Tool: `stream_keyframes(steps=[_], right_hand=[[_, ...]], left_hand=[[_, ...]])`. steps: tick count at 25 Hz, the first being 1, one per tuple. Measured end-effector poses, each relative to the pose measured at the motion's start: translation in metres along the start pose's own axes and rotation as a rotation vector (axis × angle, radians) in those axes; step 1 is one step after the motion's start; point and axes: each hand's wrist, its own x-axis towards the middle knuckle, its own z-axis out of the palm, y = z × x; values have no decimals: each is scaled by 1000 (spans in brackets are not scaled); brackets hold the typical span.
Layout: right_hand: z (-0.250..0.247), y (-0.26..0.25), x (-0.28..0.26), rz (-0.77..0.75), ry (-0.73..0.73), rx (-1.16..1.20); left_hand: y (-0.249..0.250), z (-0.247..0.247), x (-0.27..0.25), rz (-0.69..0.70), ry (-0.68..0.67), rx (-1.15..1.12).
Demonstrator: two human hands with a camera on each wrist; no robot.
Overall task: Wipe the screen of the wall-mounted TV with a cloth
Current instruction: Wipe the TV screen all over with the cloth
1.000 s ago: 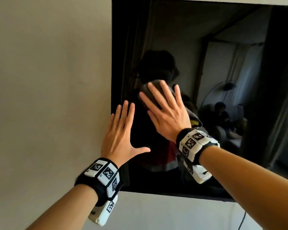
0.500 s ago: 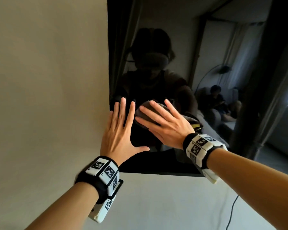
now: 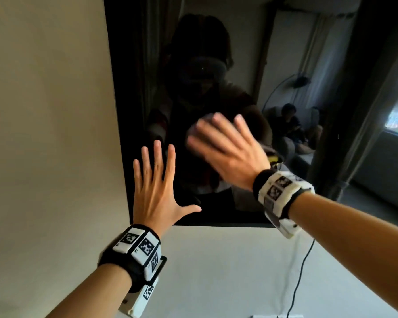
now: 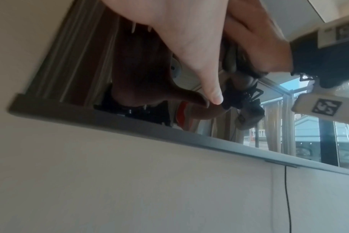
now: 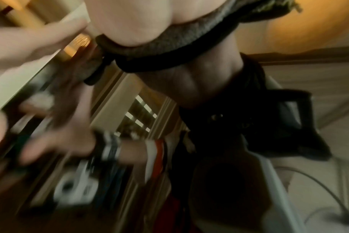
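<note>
Right hand, fingers flat, presses grey cloth near TV screen lower-left corner; splayed left hand (empty) risks smudging glass.

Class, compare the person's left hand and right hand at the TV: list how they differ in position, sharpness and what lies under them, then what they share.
The left hand lies bare on the TV screen at its lower-left corner; the right hand sits further in, pressing a grey cloth. The left hand is sharp, fingers close together; the right hand is motion-blurred, fingers spread. Both are flat and open, each with a marker wristband.
</note>
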Motion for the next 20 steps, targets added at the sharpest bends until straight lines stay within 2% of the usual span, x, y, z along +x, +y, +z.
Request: stream_keyframes(steps=[1,2,3,5,7,8,10,11,12,15,16,17,19,20], right_hand=[[-4,13,9,144,46,12],[-7,18,8,222,71,22],[-5,14,-1,211,74,26],[-2,-2,-30,34,-25,20],[-4,13,-44,-111,-80,-5],[-5,30,-39,-78,-47,-3],[-11,53,-30,117,44,7],[-11,55,-35,156,59,12],[-8,48,-46,117,46,12],[-6,40,-80,-214,-86,-21],[-7,53,-78,-231,-80,-18],[-8,66,-73,-166,-41,-17],[-11,80,-67,56,43,2],[-10,75,-72,86,59,1]], left_hand=[[6,1,0,-10,9,-16],[15,2,2,-22,23,-33],[25,3,4,-35,31,-44],[43,6,9,-65,27,-42],[56,10,12,-106,9,-29],[59,11,13,-127,0,-21],[62,12,12,-150,-20,-15],[64,12,11,-153,-27,-14],[66,12,10,-151,-36,-15],[76,14,7,-159,-56,-12],[77,16,7,-169,-59,-7],[78,17,7,-174,-59,-3],[77,19,7,-174,-53,7],[76,19,7,-177,-53,12]])
